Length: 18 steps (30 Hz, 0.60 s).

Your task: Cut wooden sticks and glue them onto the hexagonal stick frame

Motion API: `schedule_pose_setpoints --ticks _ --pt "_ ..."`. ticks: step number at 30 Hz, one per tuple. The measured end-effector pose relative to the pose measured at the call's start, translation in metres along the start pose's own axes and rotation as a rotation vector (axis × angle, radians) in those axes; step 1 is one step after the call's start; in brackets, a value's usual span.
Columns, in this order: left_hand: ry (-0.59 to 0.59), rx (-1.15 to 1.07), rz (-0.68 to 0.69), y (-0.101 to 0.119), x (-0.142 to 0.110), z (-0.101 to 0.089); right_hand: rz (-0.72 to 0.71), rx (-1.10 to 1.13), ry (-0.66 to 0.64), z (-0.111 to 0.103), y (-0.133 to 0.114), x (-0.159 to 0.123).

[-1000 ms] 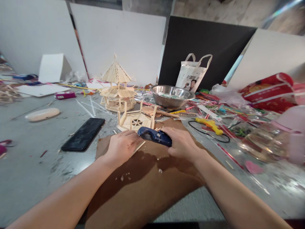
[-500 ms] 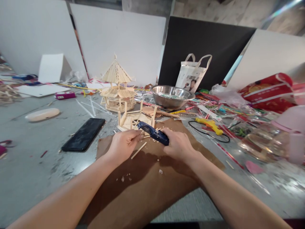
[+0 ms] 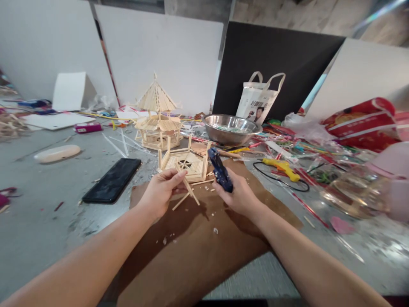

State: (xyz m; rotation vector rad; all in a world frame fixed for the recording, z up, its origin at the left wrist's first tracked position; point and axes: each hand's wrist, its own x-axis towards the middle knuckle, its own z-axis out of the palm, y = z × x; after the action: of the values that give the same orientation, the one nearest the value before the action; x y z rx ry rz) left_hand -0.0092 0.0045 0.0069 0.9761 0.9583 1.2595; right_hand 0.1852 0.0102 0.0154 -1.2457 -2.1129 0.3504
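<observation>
My left hand (image 3: pixel 159 189) pinches a thin wooden stick (image 3: pixel 192 194) between thumb and fingers, its free end slanting down to the right. In my right hand (image 3: pixel 239 194) is a dark blue hand tool (image 3: pixel 220 172), pointing up and away; its exact kind is unclear. Just beyond both hands stands a low wooden-stick base (image 3: pixel 168 164) with short upright posts and spokes in its middle. A loose stick (image 3: pixel 179 202) lies on the brown sheet (image 3: pixel 230 251), below the held one. Another stick (image 3: pixel 203 182) rests near the base's front edge.
Behind the base stands a stick-built pavilion model (image 3: pixel 156 100), beside a steel bowl (image 3: pixel 230 136). A black phone (image 3: pixel 111 181) lies at left. To the right are a yellow glue gun (image 3: pixel 283 168), its cable, scattered straws and a clear bottle (image 3: pixel 354 192) with a pink top.
My right hand has drawn the blue tool away from my left fingers and tilted it upright. My left hand has turned, bringing the pinched stick into clear view.
</observation>
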Motion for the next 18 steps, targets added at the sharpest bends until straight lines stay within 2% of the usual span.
schedule_pose_setpoints --ticks 4,7,14,18 --pt "0.008 -0.059 -0.051 -0.004 0.001 0.001 -0.096 -0.066 -0.084 0.004 -0.013 -0.005" --pt "0.019 -0.054 -0.034 -0.008 0.003 0.0 -0.177 -0.071 -0.114 0.005 -0.017 -0.006" --pt "0.012 -0.025 0.0 -0.013 0.002 0.004 -0.202 -0.092 -0.111 0.006 -0.018 -0.008" --pt "0.048 0.03 -0.022 -0.013 -0.002 0.008 -0.217 -0.096 -0.136 0.01 -0.018 -0.009"
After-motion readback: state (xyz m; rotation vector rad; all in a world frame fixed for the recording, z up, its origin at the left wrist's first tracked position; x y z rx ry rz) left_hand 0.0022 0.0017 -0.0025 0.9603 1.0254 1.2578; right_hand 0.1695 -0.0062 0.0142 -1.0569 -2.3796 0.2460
